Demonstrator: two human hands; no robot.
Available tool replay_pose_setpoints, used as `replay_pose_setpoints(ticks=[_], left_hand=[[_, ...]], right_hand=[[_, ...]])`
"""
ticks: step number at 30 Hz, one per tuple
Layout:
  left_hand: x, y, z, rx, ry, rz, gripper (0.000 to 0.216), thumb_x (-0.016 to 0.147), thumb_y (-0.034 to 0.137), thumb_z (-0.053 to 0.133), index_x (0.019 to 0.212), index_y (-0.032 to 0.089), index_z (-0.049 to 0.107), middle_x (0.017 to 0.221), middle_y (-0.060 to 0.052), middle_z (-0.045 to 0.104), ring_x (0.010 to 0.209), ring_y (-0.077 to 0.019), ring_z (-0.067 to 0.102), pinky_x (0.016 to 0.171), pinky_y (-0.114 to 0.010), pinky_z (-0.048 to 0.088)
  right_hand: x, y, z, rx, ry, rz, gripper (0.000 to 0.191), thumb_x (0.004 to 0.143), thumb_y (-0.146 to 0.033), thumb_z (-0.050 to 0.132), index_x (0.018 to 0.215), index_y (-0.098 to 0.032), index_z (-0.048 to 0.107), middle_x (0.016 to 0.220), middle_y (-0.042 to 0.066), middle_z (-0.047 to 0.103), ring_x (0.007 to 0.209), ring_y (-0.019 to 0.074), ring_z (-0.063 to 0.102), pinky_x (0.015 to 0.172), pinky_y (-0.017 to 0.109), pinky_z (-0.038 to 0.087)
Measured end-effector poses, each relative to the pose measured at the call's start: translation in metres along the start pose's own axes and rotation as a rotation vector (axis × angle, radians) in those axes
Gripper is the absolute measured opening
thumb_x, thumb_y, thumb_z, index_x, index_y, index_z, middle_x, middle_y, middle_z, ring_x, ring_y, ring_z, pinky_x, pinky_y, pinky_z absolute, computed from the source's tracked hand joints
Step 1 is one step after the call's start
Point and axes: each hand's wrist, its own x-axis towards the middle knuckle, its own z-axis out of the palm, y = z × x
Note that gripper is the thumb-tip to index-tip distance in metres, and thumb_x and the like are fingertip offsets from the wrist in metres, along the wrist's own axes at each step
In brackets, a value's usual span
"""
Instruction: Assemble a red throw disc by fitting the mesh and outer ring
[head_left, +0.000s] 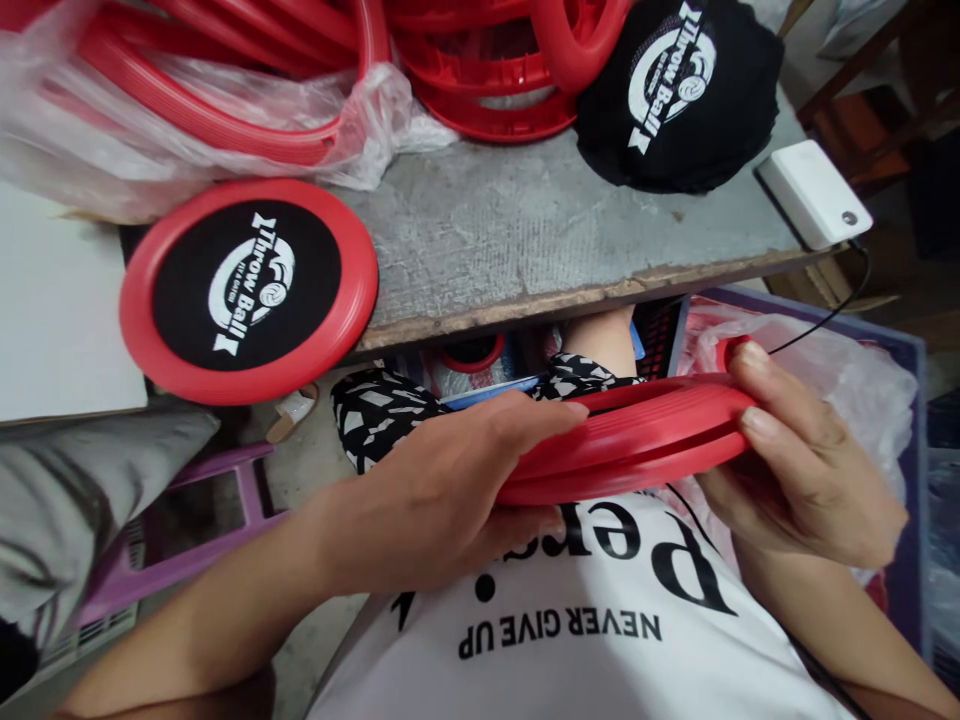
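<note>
Between my two hands, close to my shirt, is a pair of red plastic rings (630, 440) seen edge-on, one over the other with a narrow gap at the right. My left hand (450, 480) grips their left side, thumb on top and fingers beneath. My right hand (810, 460) pinches the right end with thumb and fingers. Whether fabric lies between the rings cannot be seen. On the bench to the left rests a finished-looking disc (247, 290) with a red rim and a black printed centre. A stack of black printed fabric circles (682, 100) lies at the back right.
Loose red rings (510, 110) and a clear plastic bag (375, 120) of rings crowd the back of the grey bench (480, 230). A white box with a cable (814, 195) sits at its right corner. Below right is a blue crate (919, 430); a purple stool (247, 490) stands left.
</note>
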Motion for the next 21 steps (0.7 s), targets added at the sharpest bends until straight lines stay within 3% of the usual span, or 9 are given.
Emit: replay_pose_setpoints(ticks=[11,16,21], left_hand=[[-0.0026,0.0027,-0.0002,0.008,-0.005,0.008,0.051,0.096,0.022,0.066,0.139,0.011,0.041,0.121,-0.012,0.066,0.106,-0.0209,0.066,0.094,-0.032,0.055],[-0.0014,0.0058,0.0012,0.035,0.008,0.017,0.044,0.096,0.014,0.059,0.137,0.010,0.043,0.120,-0.012,0.067,0.104,-0.0206,0.067,0.089,-0.032,0.056],[-0.0033,0.0060,0.0046,0.017,0.029,-0.003,0.045,0.095,0.014,0.060,0.136,0.012,0.043,0.122,-0.012,0.067,0.106,-0.0213,0.067,0.087,-0.033,0.056]], right_hand=[[0.0008,-0.0023,0.0019,-0.009,-0.005,0.008,0.062,0.097,-0.032,0.065,0.156,-0.030,0.046,0.154,0.010,0.054,0.138,0.0313,0.057,0.111,0.058,0.054],[0.0043,-0.0044,0.0025,0.014,0.024,-0.048,0.071,0.088,-0.018,0.073,0.155,-0.022,0.048,0.153,0.013,0.054,0.136,0.0346,0.059,0.109,0.058,0.056],[0.0037,-0.0041,0.0002,0.018,0.008,-0.036,0.075,0.086,-0.015,0.073,0.155,-0.024,0.047,0.154,0.011,0.053,0.137,0.0347,0.057,0.110,0.060,0.055]])
